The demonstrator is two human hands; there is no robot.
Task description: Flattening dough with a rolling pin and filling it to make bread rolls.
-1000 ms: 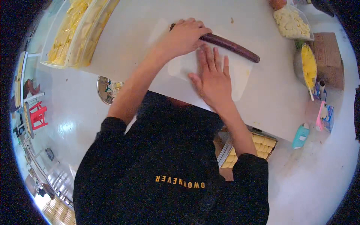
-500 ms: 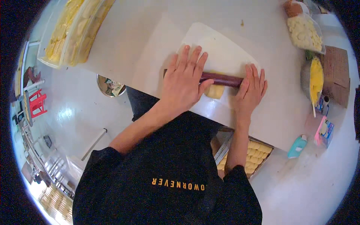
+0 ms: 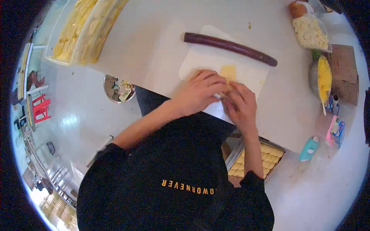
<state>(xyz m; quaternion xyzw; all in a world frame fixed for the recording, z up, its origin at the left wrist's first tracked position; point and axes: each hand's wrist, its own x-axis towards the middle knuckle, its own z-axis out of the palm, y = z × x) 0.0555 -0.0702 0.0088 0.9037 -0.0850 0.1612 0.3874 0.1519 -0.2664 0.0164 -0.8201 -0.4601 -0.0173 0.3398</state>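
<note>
A flattened strip of pale yellow dough (image 3: 228,72) lies on a white board (image 3: 204,57). At its near end, my left hand (image 3: 200,91) and my right hand (image 3: 241,103) come together, fingers bent and closed around the dough's near edge. Fingers cover that edge, so its exact shape is hidden. Beyond the dough, a dark reddish-brown rolling pin (image 3: 230,49) lies slantwise across the board's far part, touched by neither hand.
Clear tubs of yellow filling (image 3: 73,36) stand far left. On the right are a bag of pale pieces (image 3: 311,32), a bowl of yellow filling (image 3: 324,79), a cardboard box (image 3: 344,65) and a teal bottle (image 3: 309,149). A tray of dough pieces (image 3: 266,158) sits below the table edge.
Both hands have left the rolling pin, which now lies farther away on the board. They have drawn nearer to me and together at the dough's near end. The dough looks longer and flatter.
</note>
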